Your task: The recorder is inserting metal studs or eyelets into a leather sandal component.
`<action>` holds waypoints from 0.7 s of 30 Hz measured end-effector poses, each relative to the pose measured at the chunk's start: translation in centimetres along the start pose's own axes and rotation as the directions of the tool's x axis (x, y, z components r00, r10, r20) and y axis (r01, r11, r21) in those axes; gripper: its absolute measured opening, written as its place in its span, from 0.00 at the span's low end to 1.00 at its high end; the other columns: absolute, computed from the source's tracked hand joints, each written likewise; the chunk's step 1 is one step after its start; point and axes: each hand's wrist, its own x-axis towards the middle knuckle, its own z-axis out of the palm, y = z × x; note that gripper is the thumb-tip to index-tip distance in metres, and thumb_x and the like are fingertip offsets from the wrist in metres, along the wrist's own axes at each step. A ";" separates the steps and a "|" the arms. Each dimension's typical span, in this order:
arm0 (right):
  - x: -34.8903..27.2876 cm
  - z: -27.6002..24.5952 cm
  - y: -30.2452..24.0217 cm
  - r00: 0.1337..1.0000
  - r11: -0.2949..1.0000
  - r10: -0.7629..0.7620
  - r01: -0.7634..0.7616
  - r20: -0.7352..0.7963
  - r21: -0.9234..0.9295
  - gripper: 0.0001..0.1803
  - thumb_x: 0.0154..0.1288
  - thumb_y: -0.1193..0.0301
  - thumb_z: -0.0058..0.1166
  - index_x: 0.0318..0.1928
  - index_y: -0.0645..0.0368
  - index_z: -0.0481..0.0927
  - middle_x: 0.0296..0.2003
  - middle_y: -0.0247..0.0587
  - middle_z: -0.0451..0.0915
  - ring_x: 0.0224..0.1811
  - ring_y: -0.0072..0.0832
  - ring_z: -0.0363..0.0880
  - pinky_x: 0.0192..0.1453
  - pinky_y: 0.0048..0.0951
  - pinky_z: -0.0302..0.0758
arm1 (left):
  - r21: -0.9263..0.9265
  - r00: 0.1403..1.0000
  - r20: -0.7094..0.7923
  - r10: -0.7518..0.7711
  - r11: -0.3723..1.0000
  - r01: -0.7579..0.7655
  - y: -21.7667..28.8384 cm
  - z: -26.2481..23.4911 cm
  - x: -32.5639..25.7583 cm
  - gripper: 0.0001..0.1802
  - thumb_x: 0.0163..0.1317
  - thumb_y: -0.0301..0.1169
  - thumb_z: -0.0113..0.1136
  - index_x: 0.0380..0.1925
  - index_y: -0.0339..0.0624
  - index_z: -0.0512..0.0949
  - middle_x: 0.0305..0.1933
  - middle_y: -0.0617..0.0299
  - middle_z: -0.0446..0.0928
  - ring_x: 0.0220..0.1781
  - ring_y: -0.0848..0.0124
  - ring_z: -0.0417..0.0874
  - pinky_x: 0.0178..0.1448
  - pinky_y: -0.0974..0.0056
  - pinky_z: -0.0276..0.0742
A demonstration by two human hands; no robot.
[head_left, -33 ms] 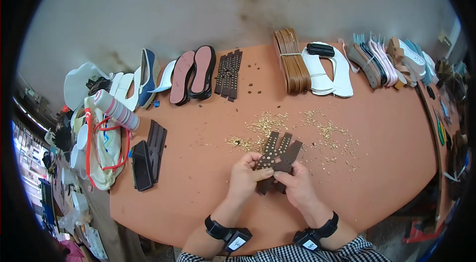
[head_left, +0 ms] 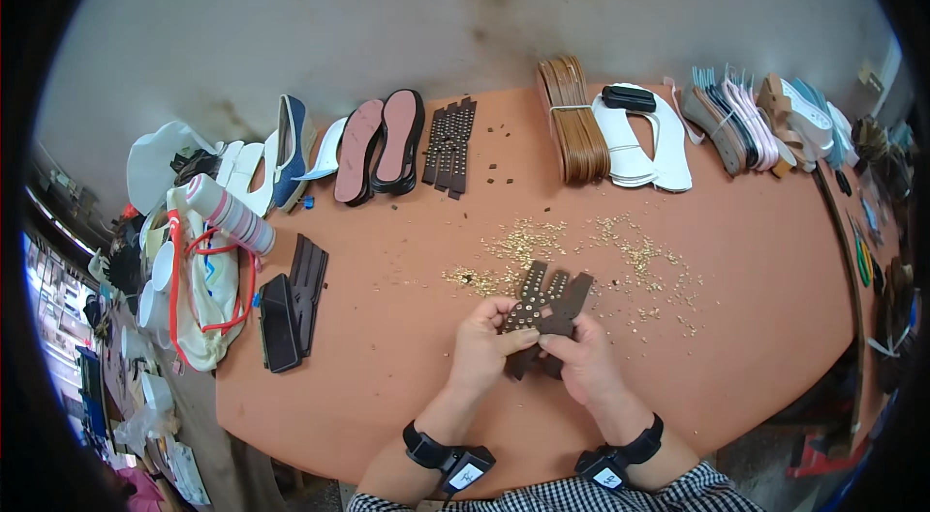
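Observation:
Both of my hands grip a dark brown strappy shoe upper low over the table's near middle. Rows of gold studs cover its left straps; the right part looks plain. My left hand pinches the left edge, thumb on top and fingers partly hidden beneath. On the other side, my right hand presses its thumb near the middle, its fingers tucked behind the piece. Just beyond lie scattered gold studs. A similar studded upper rests flat at the back.
Pink-topped dark soles, a blue shoe and a striped cup stand left. Nearer are a phone and plain brown straps. Behind right are bundled brown strips, white cutouts and wedge soles.

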 end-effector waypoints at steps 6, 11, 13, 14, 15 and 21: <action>-0.3 0.9 -1.4 0.999 0.997 0.048 -0.048 0.012 0.063 0.14 0.51 0.82 0.53 0.41 0.60 0.73 0.33 0.33 0.76 0.31 0.18 0.73 0.34 0.20 0.70 | -0.202 0.981 0.178 -0.077 0.973 0.114 2.3 -0.6 0.0 0.16 0.52 0.19 0.58 0.42 0.34 0.70 0.34 0.61 0.76 0.36 0.75 0.78 0.40 0.73 0.75; -0.3 0.6 -2.3 0.993 0.993 0.035 -0.022 -0.114 0.115 0.13 0.49 0.82 0.54 0.38 0.58 0.72 0.30 0.32 0.76 0.28 0.20 0.74 0.32 0.22 0.71 | 0.223 0.933 -0.260 0.248 0.956 -0.192 3.4 -6.3 1.1 0.14 0.50 0.19 0.59 0.39 0.35 0.73 0.33 0.63 0.76 0.32 0.77 0.76 0.37 0.74 0.73; -0.1 0.1 -2.1 0.992 0.985 0.017 0.005 -0.126 0.170 0.15 0.48 0.83 0.52 0.39 0.59 0.71 0.32 0.34 0.76 0.32 0.24 0.75 0.38 0.25 0.74 | 0.434 0.899 -0.291 0.328 0.882 -0.181 2.3 -8.3 1.8 0.11 0.49 0.19 0.60 0.35 0.35 0.75 0.32 0.62 0.76 0.30 0.76 0.74 0.36 0.73 0.72; 0.0 0.1 -2.1 0.991 0.980 0.008 0.019 -0.133 0.196 0.16 0.47 0.84 0.51 0.39 0.60 0.71 0.33 0.36 0.76 0.34 0.26 0.76 0.41 0.26 0.75 | 0.529 0.906 -0.264 0.331 0.835 -0.151 1.3 -9.1 2.1 0.09 0.48 0.20 0.61 0.33 0.36 0.76 0.31 0.62 0.75 0.29 0.76 0.74 0.35 0.73 0.72; -0.2 0.5 -2.6 0.988 0.977 -0.021 0.052 -0.150 0.205 0.15 0.47 0.84 0.50 0.38 0.60 0.71 0.32 0.35 0.75 0.34 0.26 0.76 0.42 0.29 0.75 | 0.615 0.918 -0.230 0.323 0.779 -0.120 1.0 -9.0 2.3 0.08 0.48 0.20 0.61 0.31 0.36 0.77 0.29 0.62 0.75 0.28 0.75 0.74 0.35 0.72 0.72; 0.1 -0.1 -2.9 0.990 0.895 0.095 -0.039 -0.105 0.444 0.14 0.49 0.83 0.49 0.40 0.61 0.70 0.32 0.35 0.74 0.35 0.27 0.74 0.43 0.32 0.75 | 0.957 0.880 -0.060 0.472 0.276 -0.082 0.9 -6.3 2.5 0.07 0.45 0.24 0.62 0.28 0.40 0.79 0.26 0.58 0.73 0.28 0.70 0.75 0.34 0.68 0.71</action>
